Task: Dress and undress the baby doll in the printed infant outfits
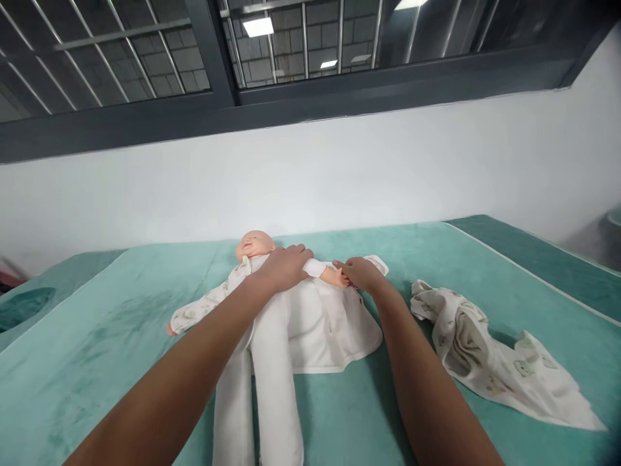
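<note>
A baby doll (255,244) lies on its back on a green-covered surface, head toward the wall and white legs toward me. Its arm on the left wears a patterned white sleeve (201,312). The other arm (333,276) is bare below a short white cuff and stretches right. My left hand (287,266) is closed around that arm near the shoulder, its fingertips partly hidden. At the far end, my right hand (361,272) pinches the doll's hand. Under this arm spreads the open white garment (334,330), with a patterned sleeve end (377,264) showing behind my right hand.
A crumpled white patterned garment (490,362) lies to the right of my right forearm. The green padded surface (121,336) reaches back to a white wall (272,188). Above is a dark-framed window (228,58) with metal bars.
</note>
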`<state>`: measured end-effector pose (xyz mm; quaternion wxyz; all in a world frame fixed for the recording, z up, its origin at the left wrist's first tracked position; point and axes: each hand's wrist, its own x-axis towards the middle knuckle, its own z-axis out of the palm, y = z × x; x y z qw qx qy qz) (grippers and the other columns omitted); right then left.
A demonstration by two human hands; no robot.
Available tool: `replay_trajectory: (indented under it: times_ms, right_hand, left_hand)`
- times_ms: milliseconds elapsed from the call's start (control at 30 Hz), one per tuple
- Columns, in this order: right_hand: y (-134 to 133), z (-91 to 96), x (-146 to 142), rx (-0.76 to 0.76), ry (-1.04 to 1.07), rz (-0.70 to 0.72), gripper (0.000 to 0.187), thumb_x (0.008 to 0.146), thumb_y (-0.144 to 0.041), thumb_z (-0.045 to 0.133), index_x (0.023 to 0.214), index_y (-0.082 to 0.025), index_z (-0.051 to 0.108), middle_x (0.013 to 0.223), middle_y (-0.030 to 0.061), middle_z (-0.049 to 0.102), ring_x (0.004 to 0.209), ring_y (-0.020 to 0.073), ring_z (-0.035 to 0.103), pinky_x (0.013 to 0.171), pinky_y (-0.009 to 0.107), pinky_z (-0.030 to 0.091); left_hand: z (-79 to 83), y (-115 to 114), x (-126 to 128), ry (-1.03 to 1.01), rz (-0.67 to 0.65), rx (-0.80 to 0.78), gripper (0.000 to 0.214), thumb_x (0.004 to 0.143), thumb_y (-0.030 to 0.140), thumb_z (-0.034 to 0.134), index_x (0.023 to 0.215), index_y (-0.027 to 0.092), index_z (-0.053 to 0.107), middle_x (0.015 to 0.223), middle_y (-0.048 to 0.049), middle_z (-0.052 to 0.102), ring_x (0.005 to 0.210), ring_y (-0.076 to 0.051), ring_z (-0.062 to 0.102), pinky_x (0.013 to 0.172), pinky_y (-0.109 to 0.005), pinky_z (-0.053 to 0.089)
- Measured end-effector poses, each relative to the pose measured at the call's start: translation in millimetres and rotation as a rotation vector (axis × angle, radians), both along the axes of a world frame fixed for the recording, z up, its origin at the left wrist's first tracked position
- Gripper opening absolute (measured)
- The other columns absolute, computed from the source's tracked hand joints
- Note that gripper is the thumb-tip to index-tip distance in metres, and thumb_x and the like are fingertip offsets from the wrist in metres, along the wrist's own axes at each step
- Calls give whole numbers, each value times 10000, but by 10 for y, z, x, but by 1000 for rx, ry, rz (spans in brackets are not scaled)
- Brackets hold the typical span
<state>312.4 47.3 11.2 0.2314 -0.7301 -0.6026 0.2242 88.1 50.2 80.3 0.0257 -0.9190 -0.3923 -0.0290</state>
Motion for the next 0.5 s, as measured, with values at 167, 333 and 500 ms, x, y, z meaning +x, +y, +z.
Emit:
replay_trajectory:
  times_ms: [167,333,500]
  right_hand:
    - [-49,-12,4,-21,-14,50,239,600,-369,768,569,-187,616,637,63,661,704,221,632,577,268,368]
    - [-61,32,-42,32,166,39,165,609,-289,716,589,-188,587,617,14,620,641,166,577,547,242,347]
    - [-150,201,42,144,461,-50,248,800,-433,484,734,-196,513,646,-2,554,594,141,512,505,238,362]
  left_hand:
    - [76,-41,-30,-37,36,3,234,889,387,515,1050,220,551,1005,-62,605,881,-235,589,716,-329,416]
    - [126,-39,-46,43,47,28,207,878,355,529,1035,222,559,1003,-66,601,906,-241,576,743,-343,417]
    - [124,-77,-46,117,83,37,174,826,231,564,996,215,600,1019,-98,604,999,-280,544,833,-407,400]
